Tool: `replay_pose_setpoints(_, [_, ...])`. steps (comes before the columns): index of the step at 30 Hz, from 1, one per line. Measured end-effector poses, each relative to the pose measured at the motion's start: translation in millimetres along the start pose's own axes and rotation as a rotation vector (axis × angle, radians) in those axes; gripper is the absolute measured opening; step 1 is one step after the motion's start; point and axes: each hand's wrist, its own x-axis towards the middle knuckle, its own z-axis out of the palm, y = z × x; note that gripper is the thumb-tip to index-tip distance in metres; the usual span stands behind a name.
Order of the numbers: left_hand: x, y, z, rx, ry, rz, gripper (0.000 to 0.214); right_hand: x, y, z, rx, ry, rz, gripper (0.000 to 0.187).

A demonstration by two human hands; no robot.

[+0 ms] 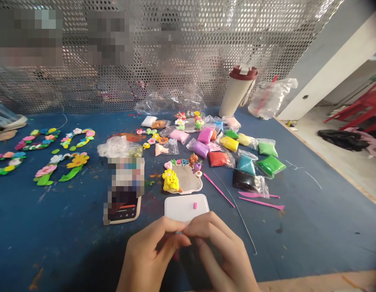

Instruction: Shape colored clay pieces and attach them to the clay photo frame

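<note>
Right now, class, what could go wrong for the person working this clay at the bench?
The tiny blue clay bit pinched between the left hand and right hand might drop and vanish against the blue table. The right hand could also snag the thin wire beside it, or knock the pink clay bit off the white board.

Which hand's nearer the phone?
Left hand: it sits just right of and below the phone. Right hand is farther right, beyond the left, with fingers meeting it at a small teal clay bit.
</note>
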Motion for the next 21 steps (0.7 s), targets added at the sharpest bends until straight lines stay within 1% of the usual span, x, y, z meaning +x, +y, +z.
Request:
replay_pose_setpoints(2, [3, 2, -0.1, -0.059, 0.049, 0.023, 0.012, 0, 1, 1, -0.005, 0.043, 0.024, 0.025])
replay_pose_setpoints(4, [7, 5, -0.5, -0.117, 0.086, 0.012, 0.015, -1, 4, 1, -0.012, 0.109, 0.069, 0.021])
replay_pose_setpoints(5, [9, 6, -0.7, -0.142, 0.09, -0.013, 0.016, -2, 5, 2, -0.011, 0.134, 0.097, 0.02])
replay_pose_setpoints(7, [12, 7, -1.1, -0.195, 0.066, -0.109, 0.015, -3, 8, 3, 0.003, 0.161, 0.147, 0.018])
replay_pose_setpoints(10, [14, 7, -1.0, -0.284, 0.034, -0.263, 0.018, -3, 10, 5, 0.031, 0.159, 0.17, 0.017])
replay_pose_setpoints(12, [14, 7, -0.5, -0.281, 0.025, -0.299, 0.016, -4, 11, 8, 0.043, 0.155, 0.17, 0.016])
replay_pose_setpoints(14, [12, 6, 0.4, -0.239, 0.026, -0.281, 0.015, -5, 12, 11, 0.044, 0.153, 0.173, 0.016])
replay_pose_setpoints(17, [9, 4, 2.7, -0.184, 0.049, -0.235, 0.02, -7, 13, 14, 0.011, 0.14, 0.174, 0.018])
replay_pose_setpoints(19, [7, 3, 4.3, -0.15, 0.046, -0.204, 0.023, -5, 14, 11, -0.057, 0.085, 0.144, 0.019])
replay_pose_setpoints(21, [5, 2, 5.2, -0.112, 0.034, -0.173, 0.027, 3, 15, -1, -0.185, -0.016, 0.101, 0.022])
